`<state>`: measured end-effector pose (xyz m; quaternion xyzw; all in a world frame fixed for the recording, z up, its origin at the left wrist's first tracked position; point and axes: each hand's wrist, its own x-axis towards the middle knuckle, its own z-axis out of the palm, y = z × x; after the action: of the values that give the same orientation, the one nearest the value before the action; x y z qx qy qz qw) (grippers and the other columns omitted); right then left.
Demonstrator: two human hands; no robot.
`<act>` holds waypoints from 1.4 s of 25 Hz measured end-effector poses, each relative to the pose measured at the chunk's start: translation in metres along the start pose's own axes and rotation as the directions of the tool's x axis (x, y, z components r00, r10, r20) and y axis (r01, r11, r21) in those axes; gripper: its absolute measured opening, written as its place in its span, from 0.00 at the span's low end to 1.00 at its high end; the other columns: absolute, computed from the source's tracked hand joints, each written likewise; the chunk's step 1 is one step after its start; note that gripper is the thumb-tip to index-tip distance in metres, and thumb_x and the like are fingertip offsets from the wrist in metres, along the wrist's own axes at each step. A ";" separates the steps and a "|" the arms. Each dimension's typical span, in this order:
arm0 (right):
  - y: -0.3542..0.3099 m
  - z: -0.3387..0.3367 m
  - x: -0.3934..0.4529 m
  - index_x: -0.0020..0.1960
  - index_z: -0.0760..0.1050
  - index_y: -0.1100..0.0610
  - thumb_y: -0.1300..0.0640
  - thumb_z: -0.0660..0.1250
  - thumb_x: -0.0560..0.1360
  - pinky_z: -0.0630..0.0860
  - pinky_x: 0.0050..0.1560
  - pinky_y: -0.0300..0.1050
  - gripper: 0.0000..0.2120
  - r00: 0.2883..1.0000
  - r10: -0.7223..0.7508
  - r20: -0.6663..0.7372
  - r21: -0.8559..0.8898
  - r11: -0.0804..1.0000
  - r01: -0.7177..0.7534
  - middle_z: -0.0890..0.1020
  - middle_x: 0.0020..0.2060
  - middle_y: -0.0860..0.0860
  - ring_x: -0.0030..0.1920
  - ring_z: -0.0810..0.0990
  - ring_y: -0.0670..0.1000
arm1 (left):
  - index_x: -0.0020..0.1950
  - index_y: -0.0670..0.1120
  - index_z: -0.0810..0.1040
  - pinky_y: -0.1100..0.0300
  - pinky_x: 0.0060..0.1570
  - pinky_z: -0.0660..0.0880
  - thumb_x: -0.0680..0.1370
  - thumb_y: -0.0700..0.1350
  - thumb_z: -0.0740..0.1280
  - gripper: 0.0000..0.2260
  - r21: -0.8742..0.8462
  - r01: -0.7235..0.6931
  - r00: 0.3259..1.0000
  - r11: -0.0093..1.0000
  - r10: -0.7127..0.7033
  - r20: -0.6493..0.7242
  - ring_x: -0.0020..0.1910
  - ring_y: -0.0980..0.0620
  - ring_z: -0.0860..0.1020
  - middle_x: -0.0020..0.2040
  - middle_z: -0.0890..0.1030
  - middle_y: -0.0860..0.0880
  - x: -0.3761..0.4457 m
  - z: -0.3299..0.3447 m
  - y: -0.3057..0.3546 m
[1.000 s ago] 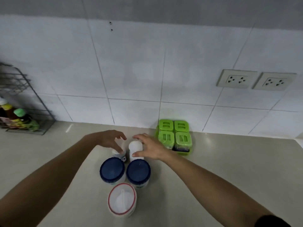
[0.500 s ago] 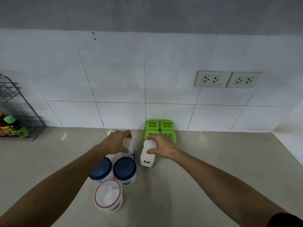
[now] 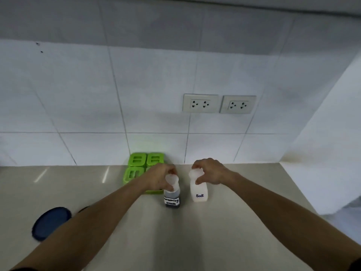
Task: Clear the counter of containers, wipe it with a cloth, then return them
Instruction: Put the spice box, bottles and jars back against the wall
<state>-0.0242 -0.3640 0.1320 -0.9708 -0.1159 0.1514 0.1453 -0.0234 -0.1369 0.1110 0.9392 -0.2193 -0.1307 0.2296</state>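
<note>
White-capped bottles, one gripped in each hand, on the beige counter [image 3: 224, 231].

Left hand [image 3: 158, 178] curls round the cap of the dark seasoning sauce bottle [image 3: 172, 198]; right hand [image 3: 210, 172] pinches the salt bottle [image 3: 198, 189] at its neck. Both stand just beside the green container set [image 3: 136, 167] by the tiled wall [image 3: 97, 94]. Bare counter lies to the right, up to the side wall; a blue lid [image 3: 51, 222] sits near the left forearm.
</note>
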 end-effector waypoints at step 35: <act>0.024 0.004 0.085 0.66 0.72 0.51 0.54 0.66 0.75 0.73 0.56 0.47 0.19 0.950 -0.053 -0.308 -0.054 0.998 0.038 0.71 0.64 0.49 0.62 0.70 0.53 | 0.72 0.52 0.65 0.50 0.61 0.73 0.75 0.51 0.68 0.27 0.306 0.186 0.958 0.934 -0.104 -0.266 0.65 0.47 0.69 0.66 0.69 0.48 0.089 -0.006 -0.022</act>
<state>0.0573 -0.3625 0.0990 -0.9828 -0.1177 -0.0087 0.1423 0.0642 -0.1590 0.0922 0.9868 -0.1375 0.0079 0.0855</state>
